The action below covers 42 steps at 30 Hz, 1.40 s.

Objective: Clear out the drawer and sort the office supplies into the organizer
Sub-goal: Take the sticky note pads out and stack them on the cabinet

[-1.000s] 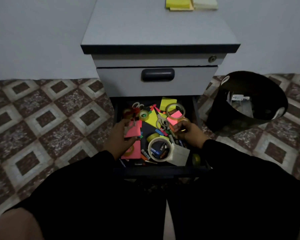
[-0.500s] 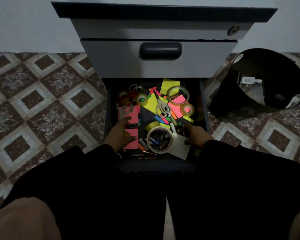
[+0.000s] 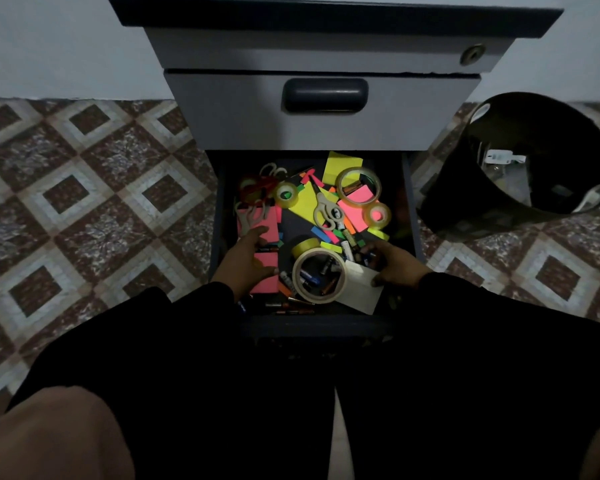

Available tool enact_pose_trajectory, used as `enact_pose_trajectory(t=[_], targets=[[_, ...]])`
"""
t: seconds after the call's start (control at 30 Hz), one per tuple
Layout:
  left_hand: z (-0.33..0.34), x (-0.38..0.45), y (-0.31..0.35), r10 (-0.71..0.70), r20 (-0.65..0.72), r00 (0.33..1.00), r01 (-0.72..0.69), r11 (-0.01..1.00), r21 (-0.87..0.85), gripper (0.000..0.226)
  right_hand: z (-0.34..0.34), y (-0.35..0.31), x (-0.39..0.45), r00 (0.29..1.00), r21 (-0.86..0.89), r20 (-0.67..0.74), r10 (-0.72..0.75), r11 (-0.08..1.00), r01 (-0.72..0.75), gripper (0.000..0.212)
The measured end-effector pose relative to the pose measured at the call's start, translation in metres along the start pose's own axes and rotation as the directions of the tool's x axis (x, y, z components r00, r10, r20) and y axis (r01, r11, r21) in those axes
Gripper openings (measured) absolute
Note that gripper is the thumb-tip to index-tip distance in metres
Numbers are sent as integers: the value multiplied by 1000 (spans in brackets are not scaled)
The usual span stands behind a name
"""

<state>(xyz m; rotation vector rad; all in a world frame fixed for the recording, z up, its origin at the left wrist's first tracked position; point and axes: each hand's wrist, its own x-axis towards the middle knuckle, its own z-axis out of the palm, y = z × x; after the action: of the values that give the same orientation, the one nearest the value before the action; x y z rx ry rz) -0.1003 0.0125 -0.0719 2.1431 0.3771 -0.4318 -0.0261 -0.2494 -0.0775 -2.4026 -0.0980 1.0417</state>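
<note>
While both hands reach into it, the bottom drawer (image 3: 219, 216) of the grey cabinet (image 3: 229, 123) stands pulled out over the patterned tile floor (image 3: 84, 202), crammed with supplies. Left hand (image 3: 248, 263) lies flat, fingers straight, on a pink sticky pad (image 3: 267, 273) at the drawer's left side; nothing pinched. Right hand (image 3: 394, 265) sits at the near right, fingers curled down among loose batteries (image 3: 349, 245), thumb on a white card (image 3: 359, 289); whether the grip has closed on anything, cannot tell.

Between the hands: a large masking tape roll (image 3: 319, 275) with pens and batteries inside its ring. Further back: grey scissors (image 3: 328, 211) on a yellow sheet (image 3: 303, 204), a big clear tape roll (image 3: 359, 187) over a pink note, two smaller tape rolls (image 3: 286, 195), red-handled scissors (image 3: 257, 187), coloured flags scattered.

Closed drawer above, dark handle (image 3: 325, 95), lock (image 3: 471, 54) at upper right. Black waste bin (image 3: 465, 199) stands just right of the cabinet. Dark sleeves cover the near drawer edge.
</note>
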Motion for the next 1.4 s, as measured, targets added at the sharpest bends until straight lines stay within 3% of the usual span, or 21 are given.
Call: enact_pose_trajectory(t=[0.23, 0.4, 0.57, 0.73, 0.97, 1.13, 1.3, 1.4], targets=[[0, 3, 0, 1, 5, 1000, -1, 999, 42, 76, 1, 3, -1, 999, 157, -18, -45, 986, 48, 60], [0, 3, 1, 27, 17, 999, -29, 992, 123, 60, -5, 1, -2, 949, 330, -281, -143, 914, 235, 40], [4, 7, -4, 4, 73, 997, -19, 978, 208, 62, -7, -10, -1, 866, 298, -460, -195, 885, 357, 30], [9, 11, -11, -16, 65, 998, 1, 976, 218, 70, 0, -4, 4, 895, 267, -416, -158, 920, 286, 26], [20, 18, -25, -24, 66, 998, -6, 904, 427, 83, 1, -3, 5, 919, 215, -380, -104, 957, 197, 22], [24, 17, -23, -44, 4, 999, 39, 914, 404, 60, 3, -6, 3, 938, 221, -329, -107, 957, 187, 25], [9, 21, -14, -47, 91, 995, 32, 987, 160, 45, 4, -8, 0, 942, 192, -320, -105, 966, 173, 24], [-1, 20, -13, 8, 169, 986, -39, 983, 177, 29, 4, -8, -3, 944, 174, -307, -116, 969, 176, 27]])
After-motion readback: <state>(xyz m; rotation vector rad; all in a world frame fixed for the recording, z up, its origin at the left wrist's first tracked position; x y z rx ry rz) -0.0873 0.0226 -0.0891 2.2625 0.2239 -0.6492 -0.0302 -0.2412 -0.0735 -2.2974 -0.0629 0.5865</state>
